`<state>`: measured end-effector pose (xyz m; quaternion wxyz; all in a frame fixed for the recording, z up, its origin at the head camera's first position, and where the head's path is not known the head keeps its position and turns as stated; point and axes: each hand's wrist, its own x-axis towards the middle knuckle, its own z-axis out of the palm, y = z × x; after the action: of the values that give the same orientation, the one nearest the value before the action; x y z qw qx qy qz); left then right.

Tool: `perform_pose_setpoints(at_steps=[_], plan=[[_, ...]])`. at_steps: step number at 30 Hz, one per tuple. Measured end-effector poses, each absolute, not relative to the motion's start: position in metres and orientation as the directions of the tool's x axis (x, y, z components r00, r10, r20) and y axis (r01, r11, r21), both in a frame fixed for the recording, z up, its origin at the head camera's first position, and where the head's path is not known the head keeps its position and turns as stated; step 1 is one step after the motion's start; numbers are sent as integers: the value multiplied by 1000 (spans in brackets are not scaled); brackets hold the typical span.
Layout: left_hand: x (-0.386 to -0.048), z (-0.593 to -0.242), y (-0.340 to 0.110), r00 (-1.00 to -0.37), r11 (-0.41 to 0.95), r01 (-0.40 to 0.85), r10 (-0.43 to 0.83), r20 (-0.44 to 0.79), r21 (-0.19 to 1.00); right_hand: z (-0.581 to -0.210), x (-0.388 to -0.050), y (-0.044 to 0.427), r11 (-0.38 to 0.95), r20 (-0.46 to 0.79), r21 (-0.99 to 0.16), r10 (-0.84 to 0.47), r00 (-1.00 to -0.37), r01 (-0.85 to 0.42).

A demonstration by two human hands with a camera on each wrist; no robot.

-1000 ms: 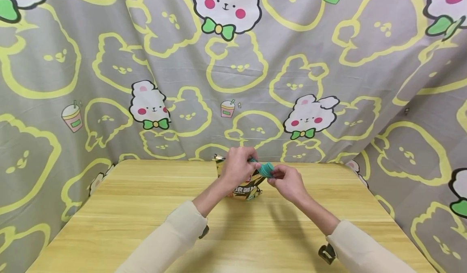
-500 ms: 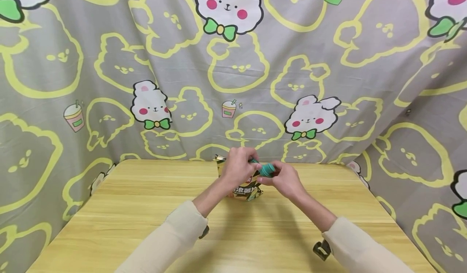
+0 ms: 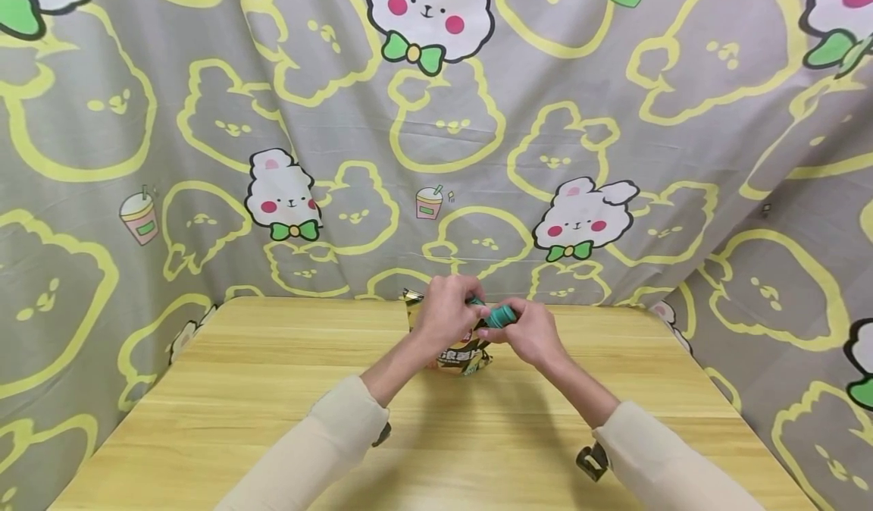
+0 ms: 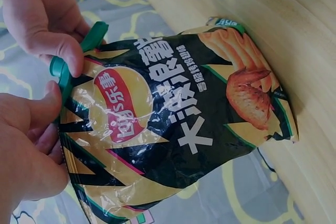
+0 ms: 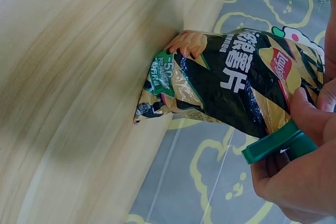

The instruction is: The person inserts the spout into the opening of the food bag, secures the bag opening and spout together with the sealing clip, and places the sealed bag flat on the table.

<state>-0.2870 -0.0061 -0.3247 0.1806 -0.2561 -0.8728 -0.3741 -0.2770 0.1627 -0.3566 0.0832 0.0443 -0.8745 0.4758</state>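
A black and gold bag of potato chips [image 4: 173, 108] stands on its bottom end on the table, with a chicken wing pictured on its front. Across its top edge lies a green bag clip [image 4: 65, 77]. My left hand [image 3: 446, 310] grips the bag's top left part together with the clip, thumb in front. At the clip's right end, my right hand [image 3: 532, 333] holds the green piece [image 3: 501, 315] between thumb and fingers. In the right wrist view a green bar of the clip [image 5: 273, 142] sticks out past the right fingers. Whether the clip is fastened is hidden.
The wooden table [image 3: 273, 405] spreads around the bag. A grey curtain [image 3: 327, 132] with yellow rabbit outlines hangs behind and at both sides. A dark strap piece [image 3: 592, 462] shows by the right sleeve.
My right hand has shifted slightly left and up over the clip, its thumb now reaching in front of the bag. The left hand and the bag look still.
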Motion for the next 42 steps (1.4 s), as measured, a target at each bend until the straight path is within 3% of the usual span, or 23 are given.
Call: perform_pose_setpoints(at_steps=[21,34,42], plan=[[-288,-327,-7,-793,612,576,256,553,542,-349,-284,157,567,180,-811,12,-984,-142],[-286,-326,-9,-754,596,636,347,558,490,-350,-292,167,584,171,-794,-56,-984,-171],[-285,-326,-7,-765,606,629,375,523,486,-348,-294,172,586,154,-794,-69,-986,-165]])
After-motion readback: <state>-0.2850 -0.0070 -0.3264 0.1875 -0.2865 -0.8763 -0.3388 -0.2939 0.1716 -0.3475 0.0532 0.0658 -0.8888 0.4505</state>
